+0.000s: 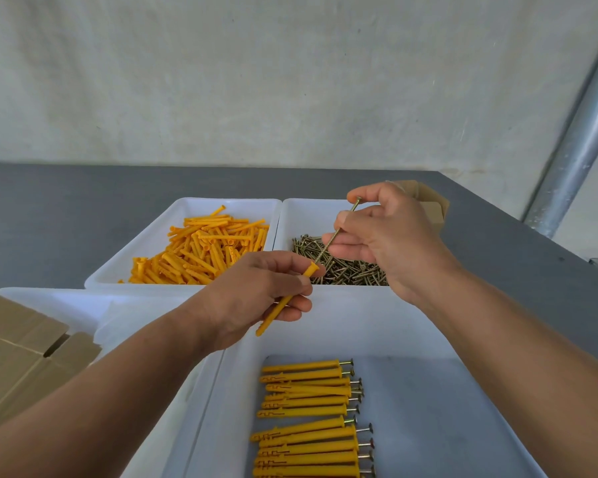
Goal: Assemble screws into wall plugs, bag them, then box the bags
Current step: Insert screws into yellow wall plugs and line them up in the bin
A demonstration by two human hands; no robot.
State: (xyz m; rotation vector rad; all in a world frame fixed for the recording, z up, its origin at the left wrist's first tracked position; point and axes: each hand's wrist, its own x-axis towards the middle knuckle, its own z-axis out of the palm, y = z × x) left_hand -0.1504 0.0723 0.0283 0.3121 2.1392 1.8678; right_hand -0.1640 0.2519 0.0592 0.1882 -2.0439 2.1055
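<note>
Left grip (256,291) pinches one orange wall plug (285,303), tilted; right grip (387,236) pinches one screw (339,232), tip at the plug's mouth; far trays hold loose plugs (204,246) and loose screws (349,270); near tray (359,326) holds assembled plugs (308,408) in rows; grey desk (49,219) beneath.
</note>
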